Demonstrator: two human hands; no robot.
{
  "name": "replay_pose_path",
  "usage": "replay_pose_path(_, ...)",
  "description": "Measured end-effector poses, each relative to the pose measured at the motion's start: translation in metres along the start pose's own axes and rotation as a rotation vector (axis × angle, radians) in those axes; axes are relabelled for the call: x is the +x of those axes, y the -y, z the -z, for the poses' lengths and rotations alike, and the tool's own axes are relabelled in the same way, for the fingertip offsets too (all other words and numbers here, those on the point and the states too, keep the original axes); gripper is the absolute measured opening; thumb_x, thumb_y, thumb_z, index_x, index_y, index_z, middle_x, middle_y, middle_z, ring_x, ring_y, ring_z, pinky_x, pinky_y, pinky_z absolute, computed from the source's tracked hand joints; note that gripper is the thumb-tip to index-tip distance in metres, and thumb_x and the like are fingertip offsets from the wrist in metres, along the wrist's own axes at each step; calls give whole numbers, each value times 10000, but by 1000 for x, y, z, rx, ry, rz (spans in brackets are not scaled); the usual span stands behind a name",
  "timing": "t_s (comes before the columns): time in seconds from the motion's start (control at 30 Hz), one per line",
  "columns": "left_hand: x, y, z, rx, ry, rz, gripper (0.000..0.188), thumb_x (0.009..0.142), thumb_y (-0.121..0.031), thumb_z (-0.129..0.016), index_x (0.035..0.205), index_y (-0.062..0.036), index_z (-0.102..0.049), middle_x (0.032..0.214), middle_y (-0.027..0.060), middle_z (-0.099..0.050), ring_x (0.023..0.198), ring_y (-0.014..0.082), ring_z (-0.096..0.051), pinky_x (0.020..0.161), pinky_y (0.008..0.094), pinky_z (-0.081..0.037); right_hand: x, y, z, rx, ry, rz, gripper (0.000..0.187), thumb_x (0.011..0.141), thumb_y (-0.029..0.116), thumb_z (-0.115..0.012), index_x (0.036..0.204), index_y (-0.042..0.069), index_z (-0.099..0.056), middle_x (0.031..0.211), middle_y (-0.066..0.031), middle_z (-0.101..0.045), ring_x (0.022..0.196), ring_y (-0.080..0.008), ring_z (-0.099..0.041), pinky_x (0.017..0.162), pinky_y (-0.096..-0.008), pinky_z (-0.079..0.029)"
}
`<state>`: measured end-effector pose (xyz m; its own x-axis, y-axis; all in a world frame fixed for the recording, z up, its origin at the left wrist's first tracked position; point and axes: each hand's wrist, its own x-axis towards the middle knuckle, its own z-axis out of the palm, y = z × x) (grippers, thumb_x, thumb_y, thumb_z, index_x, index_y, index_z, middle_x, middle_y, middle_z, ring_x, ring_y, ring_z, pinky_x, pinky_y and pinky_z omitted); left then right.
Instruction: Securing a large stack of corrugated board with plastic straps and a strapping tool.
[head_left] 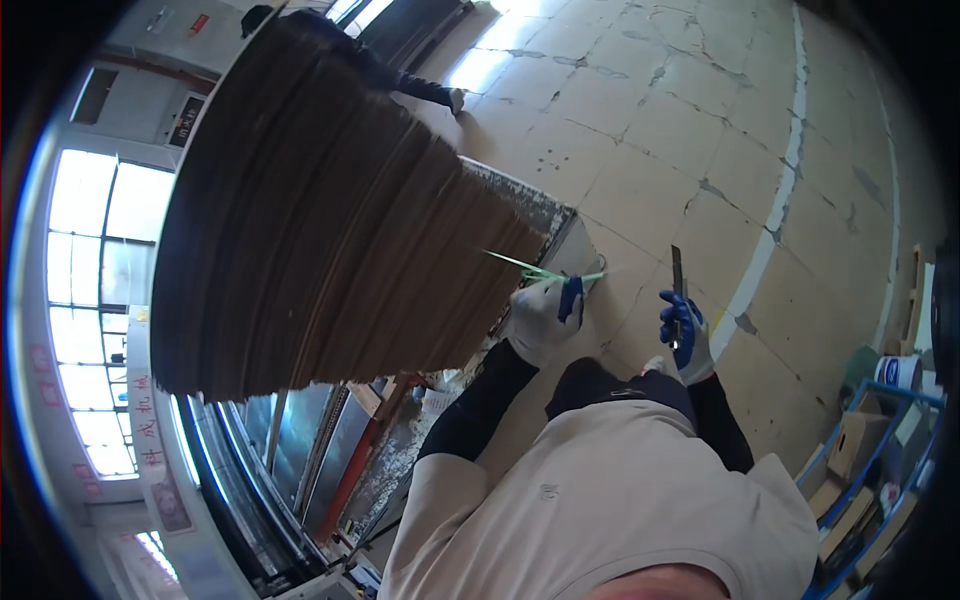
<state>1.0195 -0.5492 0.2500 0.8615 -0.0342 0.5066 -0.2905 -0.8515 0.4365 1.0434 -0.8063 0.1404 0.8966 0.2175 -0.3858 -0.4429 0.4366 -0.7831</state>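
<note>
My left hand (545, 312), in a white glove with blue fingers, is closed on a light green strap (537, 270). One thin end of the strap sticks out toward a tall stack of brown cardboard sheets (350, 230), and another end shows to the right of the fingers. Off to the right, my right hand (688, 335), gloved the same way, grips a utility knife (677, 275) with its dark blade pointing away from me. The knife is apart from both the strap and the stack.
The stack rests on a worn platform (520, 195). Behind it, another person's dark sleeve (428, 90) reaches out. Machinery with long rollers (240, 490) stands at the lower left. A blue-framed rack (850, 490) with boxes is at the lower right. A white line (770, 245) crosses the cracked floor.
</note>
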Motion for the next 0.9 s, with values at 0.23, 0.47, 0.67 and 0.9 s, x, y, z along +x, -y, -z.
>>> replay_pose_path(0.23, 152, -19, -99, -165, 24, -108, 104, 719, -92, -648, 705, -37, -561, 589, 106, -525, 511, 312, -545, 462, 375, -425, 147, 93, 66, -5, 22, 116, 344, 964, 275, -483, 1180, 15, -543, 748, 4, -569, 556, -63, -517, 488, -192, -410)
replay_pose_path(0.47, 314, -25, -241, -424, -247, -4, 126, 710, -87, -624, 665, -54, -511, 581, 94, -471, 494, 302, -495, 477, 398, -386, 329, 159, 147, 181, 23, -70, 361, 963, 296, -478, 1218, 44, -522, 758, 28, -544, 565, -64, -484, 515, -180, -408)
replay_pose_path(0.67, 456, 63, -235, -113, -432, 122, 112, 748, -111, -617, 759, -35, -536, 646, 129, -503, 568, 341, -513, 488, 398, -388, 501, 273, 219, 79, -280, -46, 359, 947, 356, -501, 1215, 120, -538, 771, 49, -537, 550, -44, -475, 472, -182, -425)
replay_pose_path(0.9, 502, 89, -244, -3, -234, 521, 66, 767, -63, -621, 741, -31, -569, 635, 132, -540, 534, 325, -540, 486, 393, -426, 717, 350, 164, -15, -275, -50, 356, 929, 369, -515, 1184, 123, -549, 824, 23, -496, 578, -41, -452, 494, -175, -405)
